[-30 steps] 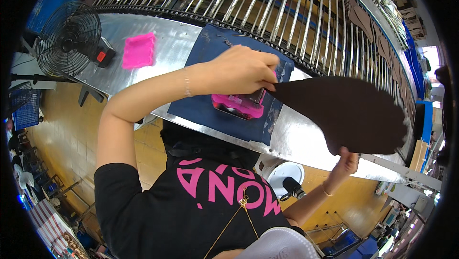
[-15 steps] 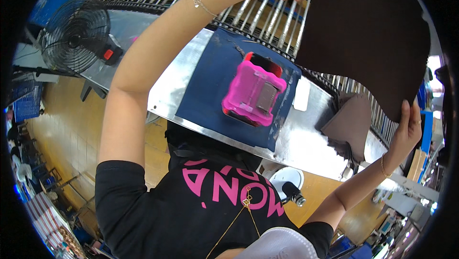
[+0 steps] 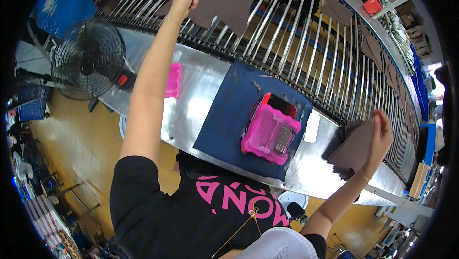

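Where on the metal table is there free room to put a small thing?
Bare metal table lies between the pink piece and the blue mat; the mat's left part is also free. Crowded: the mat's right, under the pink holder, and farther right, around the brown pieces near the right hand.

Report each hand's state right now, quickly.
Left hand: curled at the dark brown sheet; whether it grips cannot be told.
Right hand: beside the brown pile; open or closed cannot be told.
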Motion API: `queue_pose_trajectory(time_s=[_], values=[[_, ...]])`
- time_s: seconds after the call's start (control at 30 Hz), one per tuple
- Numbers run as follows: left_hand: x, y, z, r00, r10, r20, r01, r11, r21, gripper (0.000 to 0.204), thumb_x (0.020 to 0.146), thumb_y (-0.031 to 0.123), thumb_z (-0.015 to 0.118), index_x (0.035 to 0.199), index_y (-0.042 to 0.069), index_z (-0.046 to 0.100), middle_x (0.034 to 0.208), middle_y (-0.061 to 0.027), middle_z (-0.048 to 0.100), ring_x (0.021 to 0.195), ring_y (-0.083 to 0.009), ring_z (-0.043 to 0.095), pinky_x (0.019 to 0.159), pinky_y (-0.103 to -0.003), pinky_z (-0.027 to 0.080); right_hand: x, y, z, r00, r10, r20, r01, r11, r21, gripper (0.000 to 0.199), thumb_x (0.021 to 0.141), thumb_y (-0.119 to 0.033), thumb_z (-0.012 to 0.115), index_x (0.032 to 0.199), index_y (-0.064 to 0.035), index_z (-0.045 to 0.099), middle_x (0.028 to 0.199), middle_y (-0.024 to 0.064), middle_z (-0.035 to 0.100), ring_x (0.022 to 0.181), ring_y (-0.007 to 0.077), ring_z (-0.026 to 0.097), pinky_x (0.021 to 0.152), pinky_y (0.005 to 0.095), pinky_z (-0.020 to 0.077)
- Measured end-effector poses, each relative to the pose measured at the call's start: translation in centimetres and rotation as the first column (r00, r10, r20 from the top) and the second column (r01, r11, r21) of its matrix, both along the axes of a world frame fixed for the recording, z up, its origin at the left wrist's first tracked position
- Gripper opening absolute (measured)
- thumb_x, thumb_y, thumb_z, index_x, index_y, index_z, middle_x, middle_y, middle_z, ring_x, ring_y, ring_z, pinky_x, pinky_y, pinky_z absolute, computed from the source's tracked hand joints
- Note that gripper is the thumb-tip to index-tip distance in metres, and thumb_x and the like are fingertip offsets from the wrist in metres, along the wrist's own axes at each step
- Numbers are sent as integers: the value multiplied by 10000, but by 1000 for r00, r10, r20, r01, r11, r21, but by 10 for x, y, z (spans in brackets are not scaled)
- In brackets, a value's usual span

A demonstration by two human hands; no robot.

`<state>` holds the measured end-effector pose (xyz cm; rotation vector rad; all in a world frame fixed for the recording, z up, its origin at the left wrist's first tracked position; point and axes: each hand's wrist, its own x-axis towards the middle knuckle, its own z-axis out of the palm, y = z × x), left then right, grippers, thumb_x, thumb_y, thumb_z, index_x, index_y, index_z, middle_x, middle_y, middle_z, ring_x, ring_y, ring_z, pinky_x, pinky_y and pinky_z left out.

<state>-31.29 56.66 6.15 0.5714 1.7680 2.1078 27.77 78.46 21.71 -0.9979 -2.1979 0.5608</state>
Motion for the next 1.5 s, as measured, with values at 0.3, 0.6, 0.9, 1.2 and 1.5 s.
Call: queue_pose_trajectory(time_s=[0.3, 0.6, 0.9, 1.2, 1.5], values=[[-74, 8, -79, 980, 170, 104, -133, 947, -292, 397, 830, 69, 669, 1161, -98, 528, 674, -40, 524, 432, -82, 437, 351, -235, 278, 124, -37, -60, 947, -320, 13, 305, 889, -340, 238, 926, -154, 587, 1081, 20, 632, 1009, 76, 646, 957, 145, 599, 863, 251, 468], [-4, 23, -18, 957, 48, -288, -153, 923, -354, 480, 776, 285, 752, 1132, -3, 606, 837, -48, 618, 674, -93, 590, 530, -212, 474, 67, -86, -74, 975, -188, 122, 220, 911, -348, 177, 873, -78, 618, 1028, -2, 659, 934, 76, 688, 833, 116, 620, 747, 252, 475], [284, -61, 52, 651, -701, -290, 622, 712, -325, 365, 816, 88, 675, 1172, 26, 624, 1230, -111, 545, 1090, -199, 565, 873, -296, 495, -7, -196, -109, 949, 182, -259, -254, 926, -280, 455, 590, -154, 855, 975, -49, 638, 1075, 129, 659, 980, 261, 637, 826, 325, 506], [327, -70, 49, 730, -652, -203, 551, 738, -389, 370, 819, 49, 664, 1186, 29, 620, 1229, -102, 561, 1085, -177, 562, 908, -278, 474, -19, -223, -134, 942, 103, -320, -156, 977, -145, 383, 646, -74, 822, 979, -28, 639, 1077, 155, 661, 947, 263, 659, 803, 307, 524], [326, -66, 48, 763, -640, -96, 587, 747, -311, 350, 790, 9, 684, 1137, 33, 647, 1159, -81, 581, 1011, -158, 601, 857, -268, 529, -22, -229, -141, 920, 63, -386, -131, 980, -153, 327, 676, -46, 792, 976, -16, 663, 1065, 154, 661, 935, 265, 658, 791, 306, 534]])
